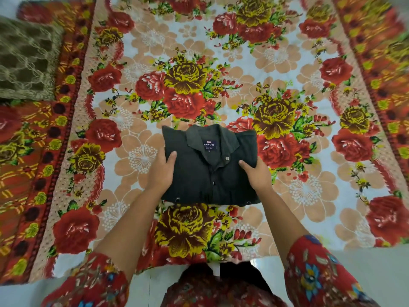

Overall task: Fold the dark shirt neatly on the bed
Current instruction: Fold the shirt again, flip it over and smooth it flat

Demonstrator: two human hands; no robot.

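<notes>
The dark shirt (205, 176) lies as a compact folded rectangle, collar (195, 138) upward, on the floral bedsheet (287, 63) near the front edge of the bed. Its left side is gripped by the left hand (159, 171) and its right side by the right hand (257, 175). Each thumb is laid on top, and the fingers are hidden under the cloth. Only the final tidying appears to be left. The bundle should be held level and equally from both sides, so that no layer is shifted. The lower edge should be squared and the front smoothed lightly.
</notes>
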